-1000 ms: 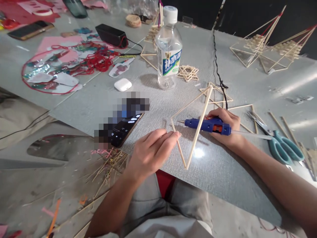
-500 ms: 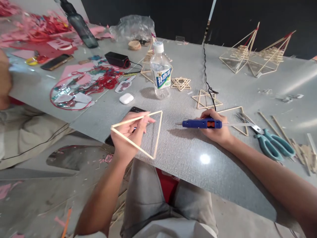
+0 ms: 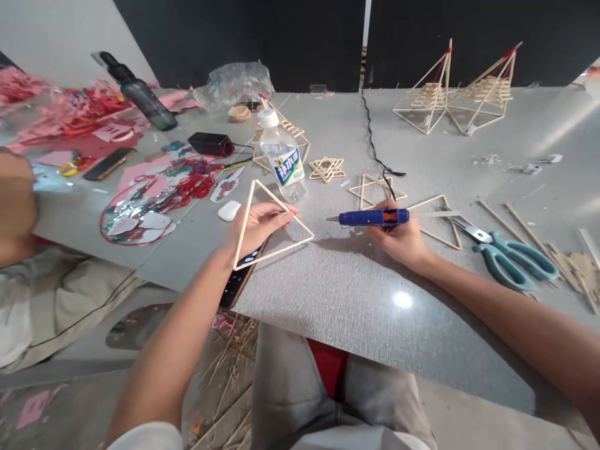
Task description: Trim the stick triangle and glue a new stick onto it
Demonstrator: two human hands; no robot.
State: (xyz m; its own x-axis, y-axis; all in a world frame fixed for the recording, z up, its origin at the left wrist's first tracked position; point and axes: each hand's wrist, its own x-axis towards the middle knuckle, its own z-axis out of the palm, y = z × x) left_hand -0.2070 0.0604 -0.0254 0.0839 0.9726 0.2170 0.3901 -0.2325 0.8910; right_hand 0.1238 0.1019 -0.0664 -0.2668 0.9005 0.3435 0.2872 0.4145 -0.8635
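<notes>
Between the thumb and fingers of my left hand [image 3: 262,225] is a triangle of thin wooden sticks [image 3: 282,251], held up over the table and partly above a dark phone [image 3: 234,286]. My right hand [image 3: 398,234] grips a blue hot glue gun [image 3: 370,217], its nozzle pointing left towards the triangle but apart from it. A clear glue stick [image 3: 435,214] sticks out of the gun's back end. Just behind the right hand lie a flat stick star [image 3: 370,190] and another stick triangle [image 3: 443,199].
A clear bottle [image 3: 284,159] stands behind my left hand. Teal-handled scissors [image 3: 510,256] and loose sticks [image 3: 529,228] lie at right. Stick pyramids [image 3: 426,100] stand at the back. Red cords [image 3: 192,190] and a black box [image 3: 210,144] are at left, near another person's arm [image 3: 16,206].
My left hand has turned the stick triangle, so one corner now points up. The glue gun has stayed in my right hand, and the camera view has shifted a little.
</notes>
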